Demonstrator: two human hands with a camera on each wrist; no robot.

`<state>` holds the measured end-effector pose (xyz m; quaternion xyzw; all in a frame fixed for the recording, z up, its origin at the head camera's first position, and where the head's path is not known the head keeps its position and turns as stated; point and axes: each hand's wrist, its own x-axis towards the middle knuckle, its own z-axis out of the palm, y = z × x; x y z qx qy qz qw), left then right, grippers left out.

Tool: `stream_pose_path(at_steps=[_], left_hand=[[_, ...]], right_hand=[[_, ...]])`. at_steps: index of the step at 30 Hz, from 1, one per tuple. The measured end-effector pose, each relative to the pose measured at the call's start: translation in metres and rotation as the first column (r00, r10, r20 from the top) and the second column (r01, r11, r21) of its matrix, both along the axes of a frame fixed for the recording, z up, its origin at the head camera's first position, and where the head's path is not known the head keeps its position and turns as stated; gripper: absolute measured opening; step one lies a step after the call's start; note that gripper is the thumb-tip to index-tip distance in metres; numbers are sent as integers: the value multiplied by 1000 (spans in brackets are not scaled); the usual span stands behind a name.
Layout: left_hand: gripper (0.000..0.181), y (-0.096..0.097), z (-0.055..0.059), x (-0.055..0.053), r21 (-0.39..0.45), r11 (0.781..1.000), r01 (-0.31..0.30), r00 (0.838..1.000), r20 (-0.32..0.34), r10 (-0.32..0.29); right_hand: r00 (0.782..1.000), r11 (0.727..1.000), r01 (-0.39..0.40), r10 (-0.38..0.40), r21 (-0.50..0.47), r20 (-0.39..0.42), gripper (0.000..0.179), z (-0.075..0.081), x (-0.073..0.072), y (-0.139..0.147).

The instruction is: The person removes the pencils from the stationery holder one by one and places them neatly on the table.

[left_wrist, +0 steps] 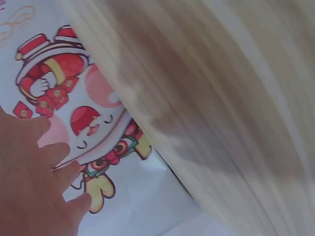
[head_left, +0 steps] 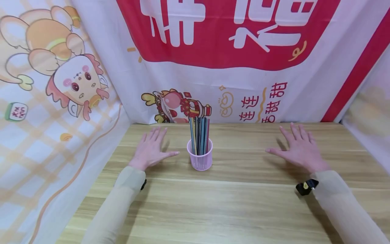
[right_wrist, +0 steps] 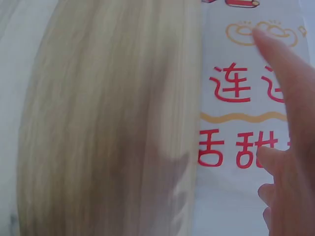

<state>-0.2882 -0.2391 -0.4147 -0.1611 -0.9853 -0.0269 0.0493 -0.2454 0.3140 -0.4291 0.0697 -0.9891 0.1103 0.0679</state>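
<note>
Both hands are spread over the wooden table with nothing in them. My left hand (head_left: 151,149) is left of a pink mesh pen cup (head_left: 201,162), its thumb pointing toward the cup. In the cup stands a bunch of thin sticks (head_left: 199,135), mostly dark and blue, with a tan one and a reddish one. Farther off to the right, my right hand (head_left: 300,149) has its fingers fanned out and its thumb turned inward. The left wrist view shows the left hand (left_wrist: 34,182) at the lower left; in the right wrist view the right hand (right_wrist: 295,167) lies along the right edge.
The wood-grain table (head_left: 213,206) meets a printed cloth (head_left: 182,78) at its back edge. A second cloth with a cartoon figure (head_left: 76,79) hangs on the left, and pale cloth (head_left: 368,112) lines the right. A small black device (head_left: 306,187) sits at the right wrist.
</note>
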Motion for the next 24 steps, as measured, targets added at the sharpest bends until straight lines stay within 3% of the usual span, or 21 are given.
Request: stream_pose_path(at_steps=[2, 5, 9, 12, 18, 24], left_hand=[[120, 5, 3, -1, 45, 999, 15, 1000, 5, -15], [119, 17, 9, 1, 207, 978, 21, 998, 47, -31], [117, 33, 16, 6, 457, 889, 2, 988, 138, -74], [115, 46, 19, 10, 566, 824, -7, 979, 173, -111], [111, 66, 14, 18, 697, 717, 21, 967, 169, -193], [108, 76, 0, 26, 772, 635, 29, 952, 172, -252]], right_hand=[[1000, 1000, -12, 12, -18, -1, 114, 3, 0, -2], [999, 997, -39, 38, -72, -14, 113, 9, 0, -7], [998, 979, -69, 64, -193, -30, 110, 22, 0, -19], [997, 957, -80, 71, -277, -41, 108, 34, 2, -31], [986, 914, -162, 133, -372, -103, 94, 48, 4, -60], [983, 879, -183, 151, -439, -108, 86, 44, 0, -89]])
